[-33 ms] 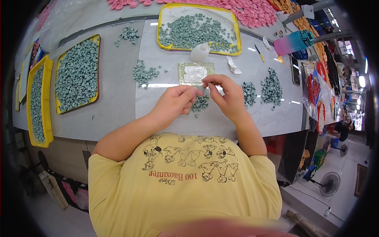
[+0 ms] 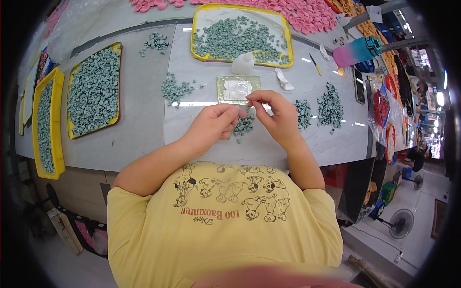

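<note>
My left hand (image 2: pixel 214 124) is closed, thumb against the fingers. Whatever it may hold is too small or hidden to name. Opposite it, my right hand (image 2: pixel 277 115) pinches with thumb and forefinger, and a tiny dark bit shows at the tips, its kind unclear. The hands are close but apart. Below and between them lies a small pile of grey-green pieces (image 2: pixel 244 126), partly covered by my fingers. Just beyond the fingertips is a flat greenish pad (image 2: pixel 221 89) with white paper (image 2: pixel 232 90) and a small clear round dish (image 2: pixel 244 88) on it.
A white squeeze bottle (image 2: pixel 243 64) stands before a yellow-rimmed tray (image 2: pixel 194 36) of green pieces. Further piles (image 2: pixel 330 106) lie right and left. Two yellow containers (image 2: pixel 59 120) (image 2: pixel 77 133) stand left. At right are crumpled tissue (image 2: pixel 284 79), a knife (image 2: pixel 315 65), a bottle (image 2: pixel 353 51) and phone (image 2: pixel 359 86).
</note>
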### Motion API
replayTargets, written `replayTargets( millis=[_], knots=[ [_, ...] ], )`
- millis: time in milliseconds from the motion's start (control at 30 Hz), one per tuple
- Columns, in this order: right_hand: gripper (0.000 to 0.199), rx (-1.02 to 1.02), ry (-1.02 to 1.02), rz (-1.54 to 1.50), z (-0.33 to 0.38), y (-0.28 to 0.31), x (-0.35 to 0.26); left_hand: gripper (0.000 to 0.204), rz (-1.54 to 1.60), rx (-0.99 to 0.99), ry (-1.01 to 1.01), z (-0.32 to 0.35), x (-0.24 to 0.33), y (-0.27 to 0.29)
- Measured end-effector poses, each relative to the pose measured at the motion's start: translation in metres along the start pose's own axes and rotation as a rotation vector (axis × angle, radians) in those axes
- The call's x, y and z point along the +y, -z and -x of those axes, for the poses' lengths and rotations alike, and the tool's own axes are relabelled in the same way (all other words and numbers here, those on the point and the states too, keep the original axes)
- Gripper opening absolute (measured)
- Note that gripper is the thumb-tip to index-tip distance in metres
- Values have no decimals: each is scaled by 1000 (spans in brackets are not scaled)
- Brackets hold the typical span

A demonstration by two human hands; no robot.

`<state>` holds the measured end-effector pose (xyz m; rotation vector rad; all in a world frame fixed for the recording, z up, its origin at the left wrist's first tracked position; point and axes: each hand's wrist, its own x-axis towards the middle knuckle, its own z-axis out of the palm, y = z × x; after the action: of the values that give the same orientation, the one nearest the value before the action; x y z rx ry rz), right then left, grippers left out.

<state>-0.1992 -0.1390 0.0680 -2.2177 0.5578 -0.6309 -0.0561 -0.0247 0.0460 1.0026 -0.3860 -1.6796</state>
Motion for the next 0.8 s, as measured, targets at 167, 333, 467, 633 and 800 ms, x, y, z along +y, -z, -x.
replayTargets(
  millis=[167,333,467,633,800],
  knots=[
    [25,-31,90,48,1,6,1,27,-45,7,37,-4,-3,2],
    [31,-120,167,64,4,2,0,26,14,31,-3,-6,-7,1],
    [32,-86,182,132,3,-3,5,25,-21,42,-32,-4,-1,-4],
    [23,-34,282,143,2,-1,6,20,-140,73,-80,-3,-1,-2],
    [20,-69,278,120,1,1,3,20,-231,103,-119,-5,-6,1]
  ],
)
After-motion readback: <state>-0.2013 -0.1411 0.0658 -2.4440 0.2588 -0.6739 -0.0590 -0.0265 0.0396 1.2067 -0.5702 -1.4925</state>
